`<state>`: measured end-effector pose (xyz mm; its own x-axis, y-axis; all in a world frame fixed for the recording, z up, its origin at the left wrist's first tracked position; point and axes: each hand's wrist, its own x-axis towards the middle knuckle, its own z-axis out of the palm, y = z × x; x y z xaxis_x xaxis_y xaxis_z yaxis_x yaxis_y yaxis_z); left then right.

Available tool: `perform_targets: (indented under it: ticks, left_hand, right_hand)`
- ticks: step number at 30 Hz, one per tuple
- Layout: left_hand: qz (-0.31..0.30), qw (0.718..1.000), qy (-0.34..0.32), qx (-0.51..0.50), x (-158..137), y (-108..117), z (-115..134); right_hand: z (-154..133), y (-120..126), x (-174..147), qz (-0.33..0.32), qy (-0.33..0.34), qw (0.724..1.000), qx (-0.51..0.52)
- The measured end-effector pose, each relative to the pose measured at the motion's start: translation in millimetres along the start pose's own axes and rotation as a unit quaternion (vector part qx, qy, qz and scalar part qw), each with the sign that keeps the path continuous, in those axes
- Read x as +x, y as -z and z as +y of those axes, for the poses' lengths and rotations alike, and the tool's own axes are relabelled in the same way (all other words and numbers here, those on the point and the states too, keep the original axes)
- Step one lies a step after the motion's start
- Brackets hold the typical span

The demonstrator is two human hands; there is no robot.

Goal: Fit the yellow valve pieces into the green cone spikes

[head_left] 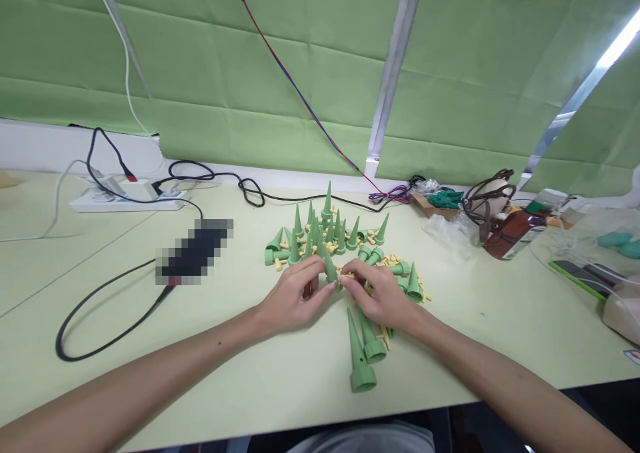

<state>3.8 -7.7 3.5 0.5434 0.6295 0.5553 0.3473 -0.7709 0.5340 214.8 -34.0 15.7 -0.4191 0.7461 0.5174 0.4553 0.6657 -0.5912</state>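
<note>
My left hand (301, 290) is closed around the lower part of a green plastic spike (329, 266), its tip pointing up. Between the thumb and fingers of my right hand (376, 290) is a small yellow valve piece (347, 276), held against the side of that spike near its base. Behind both hands, several more green spikes (354, 234) stand or lie in a pile mixed with yellow pieces (279, 264). Closer to me, a loose green spike (361, 363) lies beside another spike (374, 346), and a yellow piece (385, 336) is next to them.
A white power strip (130, 196) with plugs sits at the back left, and a black cable (63, 333) loops to a blurred dark device (193, 253). On the right are a brown bottle (515, 233), plastic wrapping (453, 233) and a dark phone-like slab (580, 280).
</note>
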Motion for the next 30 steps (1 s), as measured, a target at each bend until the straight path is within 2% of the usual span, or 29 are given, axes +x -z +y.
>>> perform_targets:
  ticks: [30]
  left_hand:
    - [-0.006,1.000,0.008,0.000,1.3,-2.0,-2.7]
  right_hand:
    - [1.3,-0.4,-0.1,-0.005,-0.002,1.000,0.006]
